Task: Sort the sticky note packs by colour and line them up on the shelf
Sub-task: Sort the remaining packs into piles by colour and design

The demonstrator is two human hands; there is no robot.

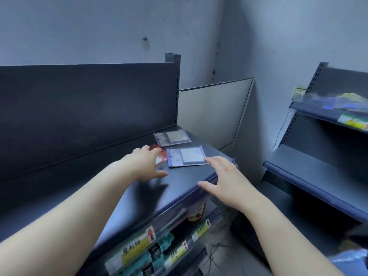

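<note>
Touching red pack (162, 154) with my flat left hand (146, 164), I am hovering my spread right hand (227, 180) beside blue pack (186, 157).

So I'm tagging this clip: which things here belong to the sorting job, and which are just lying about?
Job: red sticky note pack, partly under the left hand; purple sleeved sticky note pack near the right hand; grey sleeved sticky note pack; dark metal top shelf.
Lying about: red-labelled jar and teal packets on the lower shelves; pale flat board leaning in the corner.
</note>
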